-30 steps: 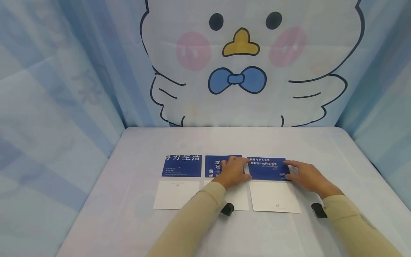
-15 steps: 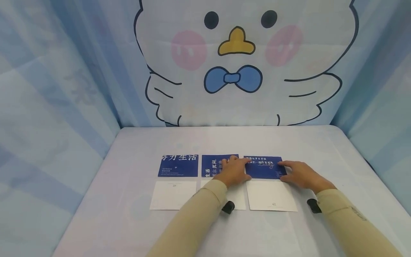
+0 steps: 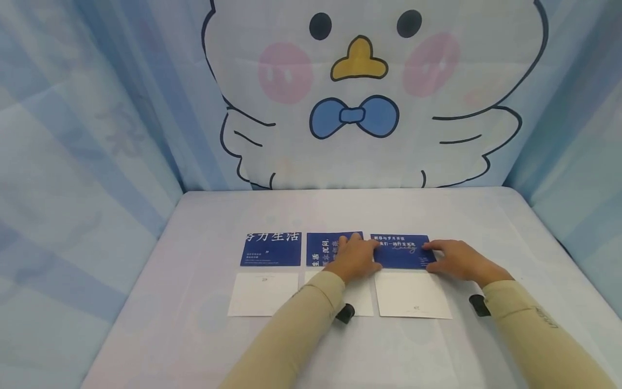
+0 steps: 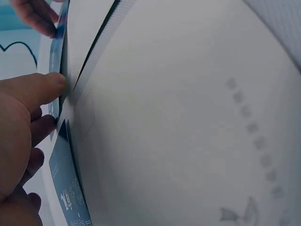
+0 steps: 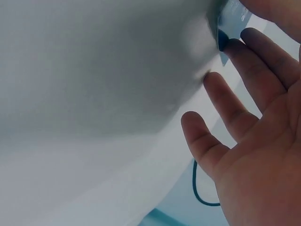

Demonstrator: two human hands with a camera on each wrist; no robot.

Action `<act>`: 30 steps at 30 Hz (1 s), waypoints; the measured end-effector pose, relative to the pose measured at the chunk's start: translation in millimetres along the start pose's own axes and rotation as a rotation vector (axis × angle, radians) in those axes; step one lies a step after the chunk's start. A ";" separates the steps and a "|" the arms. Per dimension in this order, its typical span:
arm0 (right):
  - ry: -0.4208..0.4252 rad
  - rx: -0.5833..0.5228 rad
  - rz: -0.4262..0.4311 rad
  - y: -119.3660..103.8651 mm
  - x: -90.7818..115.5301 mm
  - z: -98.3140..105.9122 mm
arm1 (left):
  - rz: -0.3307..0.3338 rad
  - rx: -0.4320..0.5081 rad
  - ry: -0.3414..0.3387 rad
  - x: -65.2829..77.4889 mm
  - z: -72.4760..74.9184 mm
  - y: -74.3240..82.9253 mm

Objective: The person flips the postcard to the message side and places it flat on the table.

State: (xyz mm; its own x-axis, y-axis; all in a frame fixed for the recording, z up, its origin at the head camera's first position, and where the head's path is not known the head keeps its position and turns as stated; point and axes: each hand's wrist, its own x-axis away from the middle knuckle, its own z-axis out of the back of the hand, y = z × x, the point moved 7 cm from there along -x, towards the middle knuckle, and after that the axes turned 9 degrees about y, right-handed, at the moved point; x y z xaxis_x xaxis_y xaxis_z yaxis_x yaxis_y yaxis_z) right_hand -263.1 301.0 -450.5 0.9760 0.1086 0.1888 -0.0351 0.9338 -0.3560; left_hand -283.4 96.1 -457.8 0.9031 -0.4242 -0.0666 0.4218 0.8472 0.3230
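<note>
Blue cards with white print lie in a back row, and white cards in a front row. My left hand [image 3: 353,259] touches the left edge of the right blue card [image 3: 400,253] with thumb and index finger; its other fingers lie over the middle blue card [image 3: 318,249], partly hiding it. At the right edge of the right blue card, the thumb and index fingertips of my right hand [image 3: 459,260] touch it. In the right wrist view the fingers of my right hand [image 5: 254,113] are extended, beside the card's corner [image 5: 230,23].
The left blue card [image 3: 270,250] stands apart from the middle one. In front lie the left white card [image 3: 263,295], a middle white card [image 3: 360,298] partly under my left forearm, and the right white card [image 3: 412,295]. A white cloth covers the table [image 3: 194,346].
The head view has shifted slightly. Both hands stay at the two edges of the right blue card, and the cards keep about the same layout.
</note>
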 end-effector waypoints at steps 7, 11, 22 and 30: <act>-0.007 -0.015 0.016 2.7 0.1 0.1 | -0.016 -0.007 0.010 0.9 4.5 1.4; 0.011 -0.032 0.020 1.3 1.7 0.6 | -0.005 -0.008 0.000 3.2 5.6 2.2; 0.094 -0.081 0.043 0.1 -2.4 -0.8 | 0.036 -0.003 0.010 4.1 3.9 0.7; 0.135 -0.084 0.023 0.4 0.3 1.6 | 0.060 0.013 0.052 2.1 5.4 2.8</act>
State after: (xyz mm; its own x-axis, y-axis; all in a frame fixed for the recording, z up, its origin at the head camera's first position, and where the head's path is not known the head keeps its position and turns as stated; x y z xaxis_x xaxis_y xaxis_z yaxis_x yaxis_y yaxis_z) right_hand -263.1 302.0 -449.1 0.9954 0.0771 0.0571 -0.0447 0.8992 -0.4351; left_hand -280.8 95.9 -451.9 0.9300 -0.3550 -0.0954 0.3656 0.8664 0.3401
